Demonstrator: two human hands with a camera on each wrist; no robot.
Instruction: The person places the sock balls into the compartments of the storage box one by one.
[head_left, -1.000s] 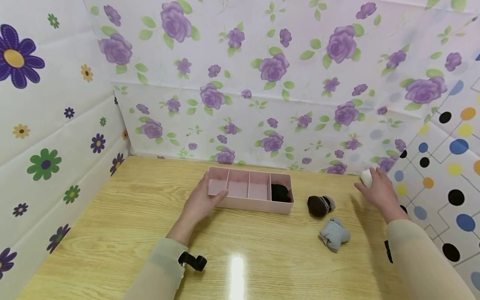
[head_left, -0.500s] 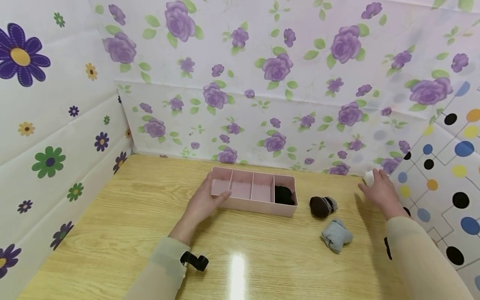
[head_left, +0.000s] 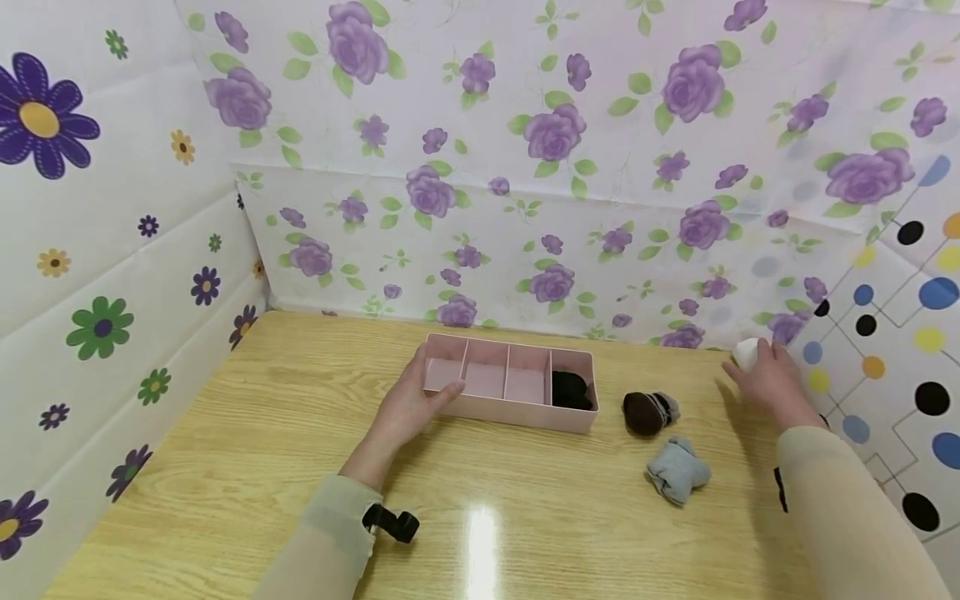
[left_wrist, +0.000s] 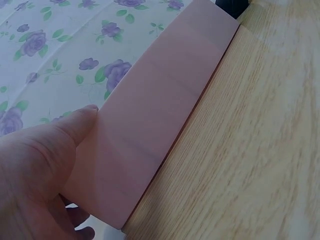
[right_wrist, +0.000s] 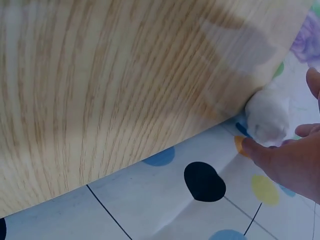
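Note:
My left hand (head_left: 408,404) grips the left end of a pink divided storage box (head_left: 517,412), its thumb on the front wall. In the left wrist view the box's long front wall (left_wrist: 155,100) runs away from the thumb. A black balled sock (head_left: 572,390) lies in the rightmost compartment; the other compartments hold nothing. At the back right corner, my right hand (head_left: 772,383) reaches round a white balled sock (head_left: 746,354) with thumb and fingers spread. The right wrist view shows the thumb tip close beside the white sock (right_wrist: 267,115), other fingers on its far side.
Right of the box lie a dark brown balled sock with grey stripes (head_left: 648,412) and a grey balled sock (head_left: 678,471). Patterned cloth walls (head_left: 555,250) bound the wooden table (head_left: 570,525) at the back and both sides.
The whole head view has shifted slightly, so the things appear a little further right. The left hand keeps its hold on the box, and the right hand stays at the white sock.

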